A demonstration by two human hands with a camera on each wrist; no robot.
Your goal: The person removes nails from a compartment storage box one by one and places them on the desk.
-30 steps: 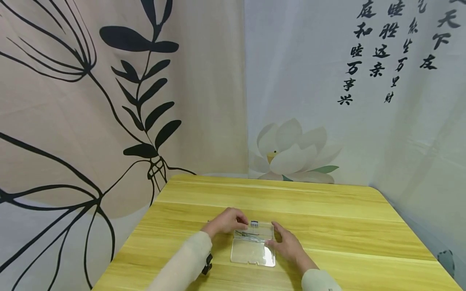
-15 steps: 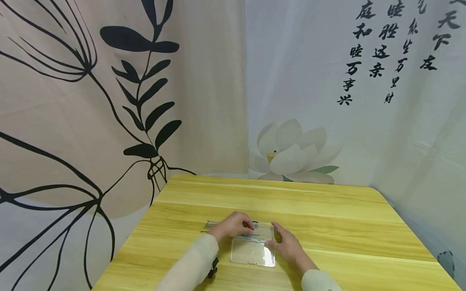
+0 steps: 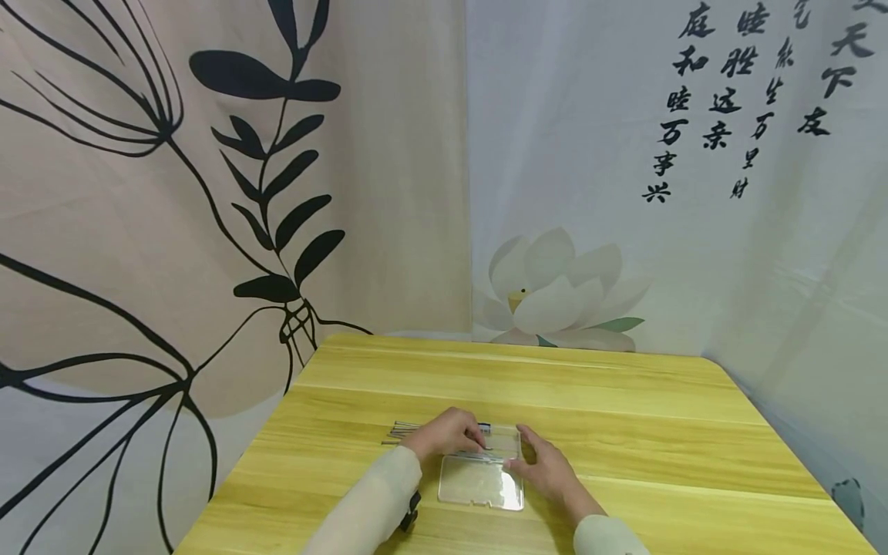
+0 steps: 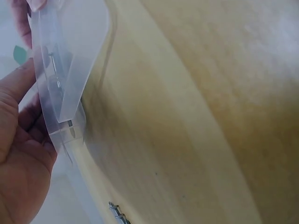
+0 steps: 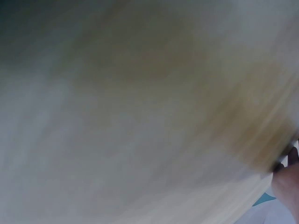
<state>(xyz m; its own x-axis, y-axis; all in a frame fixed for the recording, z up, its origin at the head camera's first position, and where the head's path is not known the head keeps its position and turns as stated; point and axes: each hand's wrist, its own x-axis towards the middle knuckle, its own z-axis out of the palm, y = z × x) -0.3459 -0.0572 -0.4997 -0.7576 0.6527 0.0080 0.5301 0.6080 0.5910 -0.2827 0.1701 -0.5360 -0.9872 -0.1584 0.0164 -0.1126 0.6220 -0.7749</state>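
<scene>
A clear plastic box [image 3: 479,486] lies on the table with its lid folded down towards me. My right hand [image 3: 551,466] holds the box's right side, thumb near the hinge and fingers at the far corner. Over the left part of the box is my left hand [image 3: 447,433], its bent fingertips down in the far tray. Thin metal nails [image 3: 472,455] lie in the tray, partly covered by that hand. In the left wrist view a nail [image 4: 54,70] shows through the cloudy wall, close to the fingers. Whether the left fingertips pinch a nail I cannot tell.
Several more long nails [image 3: 401,432] lie on the wooden table [image 3: 659,432], just left of the box and partly behind the left wrist. A small dark label or latch [image 3: 485,427] sits at the tray's far edge. A printed curtain [image 3: 388,193] hangs behind the table.
My left hand has moved right and slightly nearer, further over the tray, uncovering the nails on the table at its left. The right hand and the box have stayed in place.
</scene>
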